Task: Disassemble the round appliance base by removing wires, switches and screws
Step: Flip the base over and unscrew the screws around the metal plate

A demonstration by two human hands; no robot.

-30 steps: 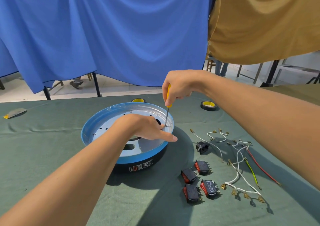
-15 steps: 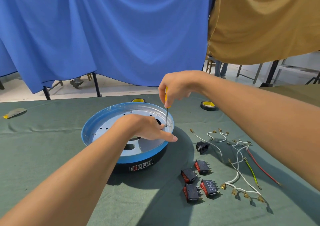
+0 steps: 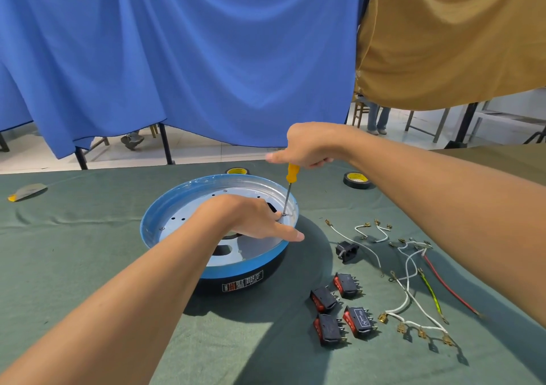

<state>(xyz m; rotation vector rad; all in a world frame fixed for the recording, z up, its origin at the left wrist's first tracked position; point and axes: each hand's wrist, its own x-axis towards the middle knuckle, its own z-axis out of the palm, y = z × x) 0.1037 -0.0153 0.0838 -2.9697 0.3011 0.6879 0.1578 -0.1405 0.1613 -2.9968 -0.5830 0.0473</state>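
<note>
The round appliance base [image 3: 165, 210], blue-rimmed with a silver inner plate and a black bottom, sits on the green table cloth. My left hand [image 3: 254, 219] rests on its right inner edge, fingers steadying the spot by a screw [image 3: 284, 215]. My right hand [image 3: 307, 145] holds the top of a yellow-handled screwdriver [image 3: 291, 182], whose tip stands on that screw. Several black and red rocker switches [image 3: 339, 307], a black socket [image 3: 346, 251] and loose wires [image 3: 413, 281] lie to the right of the base.
Two black and yellow tape rolls [image 3: 357, 179] [image 3: 236, 171] lie behind the base. A grey scrap [image 3: 28, 192] lies at the far left. Blue [image 3: 177, 59] and tan [image 3: 458, 35] cloths hang behind the table; chair legs and a person's feet show beneath.
My right hand has slid up to the screwdriver's top, uncovering most of the yellow handle, with the thumb now pointing left. The left hand and base have stayed put.
</note>
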